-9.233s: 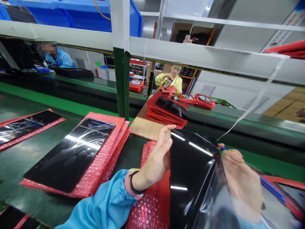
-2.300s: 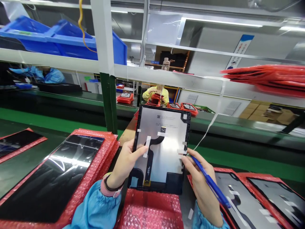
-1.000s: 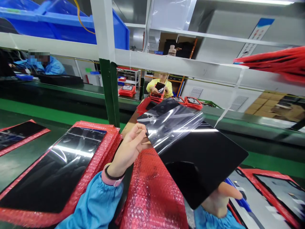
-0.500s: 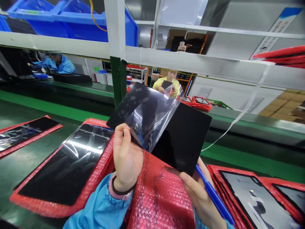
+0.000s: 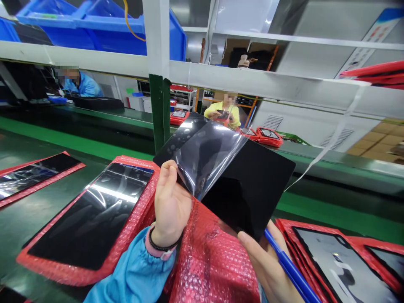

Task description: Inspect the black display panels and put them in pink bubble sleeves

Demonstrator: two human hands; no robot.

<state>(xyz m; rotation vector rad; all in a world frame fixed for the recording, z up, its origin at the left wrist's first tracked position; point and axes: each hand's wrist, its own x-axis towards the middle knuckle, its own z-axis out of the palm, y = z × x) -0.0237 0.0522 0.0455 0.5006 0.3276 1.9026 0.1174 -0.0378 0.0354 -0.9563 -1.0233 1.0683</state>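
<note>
You are holding a black panel (image 5: 249, 185) up in both hands over a red bubble bag (image 5: 211, 261), keeping it tilted and off the bag's surface. Your left hand (image 5: 172, 198) is gripping the upper-left part, where a clear film (image 5: 205, 155) is curling away from the panel's dark face; that grip is keeping the loose flap lifted. Your right hand (image 5: 265, 269) is supporting the panel's lower corner from beneath while also clasping a blue pen (image 5: 292, 273), so the pen is staying in your hand rather than lying on the bench (image 5: 19, 235).

To your left, another black panel (image 5: 88, 219) is lying glossy side up on a red bag (image 5: 135, 168), with the bags laid out flat so each panel is resting on padding rather than on the bench. To your right, more panels (image 5: 341, 265) are lying pale side up on their own red bags, within easy reach. Across the line, a co-worker in yellow (image 5: 227, 111) is holding a panel too, with more red bags (image 5: 269, 137) lying nearby.
</note>
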